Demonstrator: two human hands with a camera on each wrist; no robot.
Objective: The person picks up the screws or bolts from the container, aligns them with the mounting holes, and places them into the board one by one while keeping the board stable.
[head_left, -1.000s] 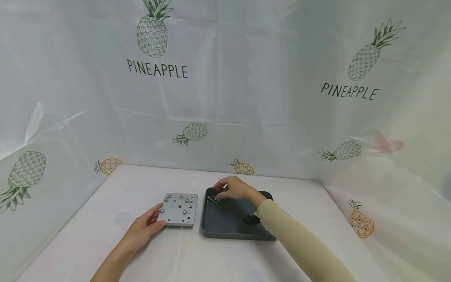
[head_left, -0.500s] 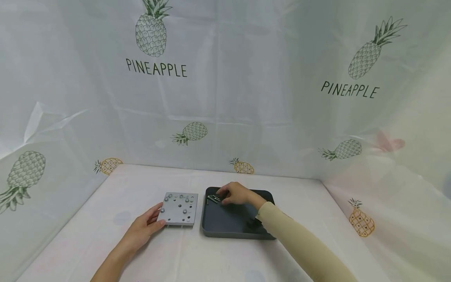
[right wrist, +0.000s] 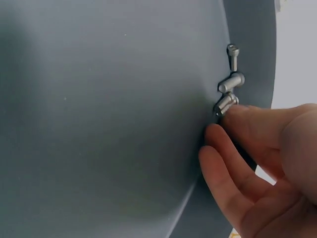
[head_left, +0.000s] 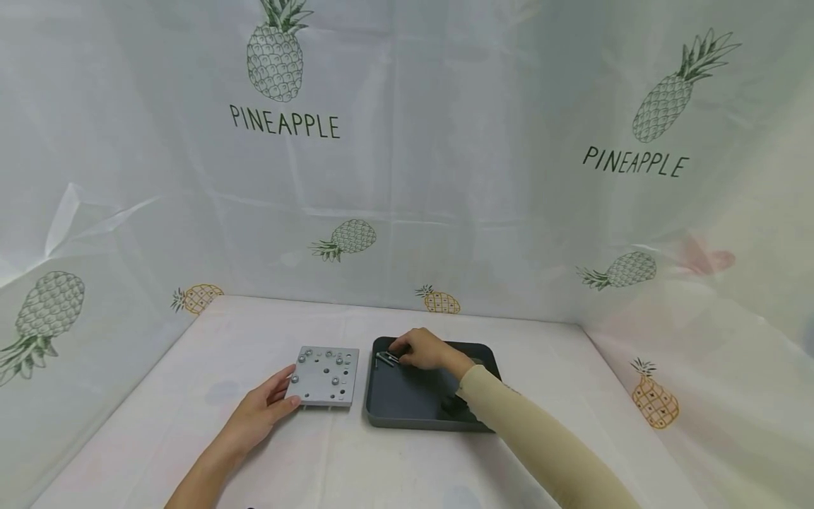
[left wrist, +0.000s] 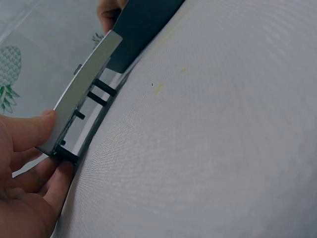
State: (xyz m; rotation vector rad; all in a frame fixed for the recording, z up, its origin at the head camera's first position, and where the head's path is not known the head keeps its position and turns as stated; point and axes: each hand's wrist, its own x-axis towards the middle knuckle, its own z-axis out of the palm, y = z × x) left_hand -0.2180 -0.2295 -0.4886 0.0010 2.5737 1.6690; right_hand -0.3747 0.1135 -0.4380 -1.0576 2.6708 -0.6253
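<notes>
With left hand, pinches metal plate by left edge, likely for steadiness; with half-curled right hand at screws far-left in tray, cannot tell whether gripping any.

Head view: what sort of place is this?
Probably a makeshift, curtained-off workspace: pineapple-print sheeting hangs behind a white table, which bears a metal plate with holes and a dark tray holding screws.

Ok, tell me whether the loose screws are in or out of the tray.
In: the right wrist view shows the screws inside the tray, beside its wall.
</notes>
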